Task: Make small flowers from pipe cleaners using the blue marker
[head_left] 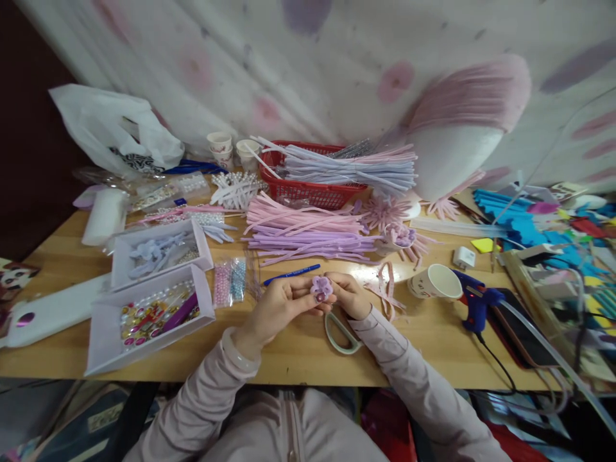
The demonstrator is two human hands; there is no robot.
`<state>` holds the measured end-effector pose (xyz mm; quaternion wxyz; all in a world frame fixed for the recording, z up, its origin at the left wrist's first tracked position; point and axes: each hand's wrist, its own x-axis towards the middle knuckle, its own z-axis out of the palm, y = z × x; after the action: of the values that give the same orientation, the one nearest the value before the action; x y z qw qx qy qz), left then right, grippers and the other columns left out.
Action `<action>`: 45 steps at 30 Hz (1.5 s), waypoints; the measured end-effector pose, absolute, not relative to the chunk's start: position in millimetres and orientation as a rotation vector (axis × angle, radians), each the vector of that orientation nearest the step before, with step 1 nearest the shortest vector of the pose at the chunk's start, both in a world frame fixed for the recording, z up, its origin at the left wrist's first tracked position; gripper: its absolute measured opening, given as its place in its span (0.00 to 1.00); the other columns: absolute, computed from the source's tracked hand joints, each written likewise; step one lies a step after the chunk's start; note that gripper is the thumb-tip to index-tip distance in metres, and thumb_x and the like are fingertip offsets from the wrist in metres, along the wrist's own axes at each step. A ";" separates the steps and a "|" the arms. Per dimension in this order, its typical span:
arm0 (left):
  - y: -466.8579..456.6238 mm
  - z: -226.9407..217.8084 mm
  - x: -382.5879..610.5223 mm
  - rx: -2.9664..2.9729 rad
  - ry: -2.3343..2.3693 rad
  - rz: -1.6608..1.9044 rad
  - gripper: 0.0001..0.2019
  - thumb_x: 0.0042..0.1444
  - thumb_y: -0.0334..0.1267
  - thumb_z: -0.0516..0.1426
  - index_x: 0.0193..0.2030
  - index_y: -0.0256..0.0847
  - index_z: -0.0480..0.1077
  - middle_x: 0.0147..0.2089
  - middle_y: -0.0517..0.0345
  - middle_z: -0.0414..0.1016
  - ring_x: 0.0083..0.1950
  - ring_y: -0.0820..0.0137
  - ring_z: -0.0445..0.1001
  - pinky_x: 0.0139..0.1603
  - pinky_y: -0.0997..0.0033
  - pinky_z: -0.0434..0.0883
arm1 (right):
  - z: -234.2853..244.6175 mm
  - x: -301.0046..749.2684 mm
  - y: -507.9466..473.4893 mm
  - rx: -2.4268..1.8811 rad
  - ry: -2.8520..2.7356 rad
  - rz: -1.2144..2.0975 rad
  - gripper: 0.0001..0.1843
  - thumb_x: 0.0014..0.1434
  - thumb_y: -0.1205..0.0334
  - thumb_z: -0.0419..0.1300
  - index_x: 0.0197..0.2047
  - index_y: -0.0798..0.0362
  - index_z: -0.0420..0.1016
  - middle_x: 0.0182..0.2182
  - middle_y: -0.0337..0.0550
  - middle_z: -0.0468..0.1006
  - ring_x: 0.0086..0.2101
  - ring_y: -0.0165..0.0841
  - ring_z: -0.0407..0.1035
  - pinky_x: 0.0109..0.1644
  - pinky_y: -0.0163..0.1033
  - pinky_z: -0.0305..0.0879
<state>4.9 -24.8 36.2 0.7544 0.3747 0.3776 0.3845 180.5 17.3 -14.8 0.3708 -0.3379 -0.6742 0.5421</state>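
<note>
Sleeves [414,378] lead to left hand [279,307] and right hand [353,296], both grips pinching the purple flower [321,288] (fingertips only). Light pressure should spare its petals; scissors [339,332] lie just below the grip.

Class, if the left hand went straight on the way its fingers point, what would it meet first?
The left hand holds the flower, so that comes first. Straight on past it, it would likely meet the right hand, which grips the flower's other side.
</note>
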 end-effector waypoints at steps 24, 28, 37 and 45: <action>-24.3 28.6 4.8 1.491 1.117 0.835 0.06 0.59 0.37 0.53 0.41 0.42 0.58 0.31 0.60 0.76 0.34 0.70 0.75 0.37 0.73 0.67 | -4.0 170.3 -2.8 -1.018 -1.938 0.825 0.21 0.67 0.54 0.45 0.23 0.51 0.57 0.18 0.34 0.60 0.20 0.27 0.57 0.27 0.34 0.54; -25.5 25.9 12.6 1.562 1.181 0.863 0.05 0.62 0.40 0.50 0.39 0.42 0.62 0.35 0.57 0.75 0.37 0.68 0.75 0.38 0.72 0.68 | -4.7 170.2 -4.7 -1.062 -1.896 0.710 0.20 0.67 0.56 0.45 0.23 0.51 0.57 0.18 0.34 0.60 0.20 0.27 0.56 0.27 0.34 0.53; -31.5 23.2 33.3 1.696 1.276 1.010 0.07 0.61 0.32 0.46 0.35 0.41 0.62 0.36 0.56 0.72 0.36 0.69 0.72 0.38 0.71 0.68 | -16.1 170.2 -11.3 -1.096 -1.926 0.225 0.15 0.66 0.64 0.47 0.26 0.51 0.59 0.19 0.35 0.63 0.20 0.29 0.56 0.26 0.35 0.51; -28.8 18.6 38.2 1.827 1.334 0.985 0.06 0.62 0.32 0.46 0.35 0.41 0.61 0.33 0.55 0.72 0.36 0.67 0.73 0.37 0.69 0.68 | -15.9 174.7 -8.2 -1.064 -1.904 0.152 0.16 0.66 0.67 0.46 0.24 0.50 0.56 0.17 0.36 0.61 0.19 0.29 0.55 0.24 0.36 0.50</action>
<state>38.2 -28.8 18.6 0.3310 0.6988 0.5101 0.3768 174.7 -8.2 -15.9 0.4596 -0.4324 -0.7733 0.0619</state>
